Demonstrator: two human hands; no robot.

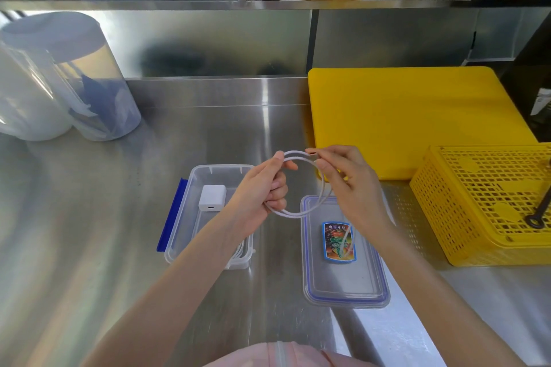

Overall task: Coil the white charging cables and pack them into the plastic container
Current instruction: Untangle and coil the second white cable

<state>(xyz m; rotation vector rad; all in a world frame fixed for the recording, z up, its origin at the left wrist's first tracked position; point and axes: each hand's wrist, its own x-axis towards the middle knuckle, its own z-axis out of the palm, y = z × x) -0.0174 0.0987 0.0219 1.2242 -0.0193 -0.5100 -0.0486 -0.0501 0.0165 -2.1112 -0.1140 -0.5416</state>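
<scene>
A white charging cable [310,209] hangs in a round coil above the steel counter, between my hands. My left hand [262,191] grips the left side of the coil with curled fingers. My right hand [343,176] pinches the cable's plug end at the coil's top right. Below my left hand stands the clear plastic container [190,202] with a blue clip on its left side. A white charger block [212,198] lies inside it, and another white cable shows at its near end under my left forearm.
The container's clear lid [346,292] with a blue seal and a colourful label lies flat to the right. A yellow cutting board [414,119] and a yellow perforated basket [492,202] sit at the right. Clear jars [59,77] stand at the back left.
</scene>
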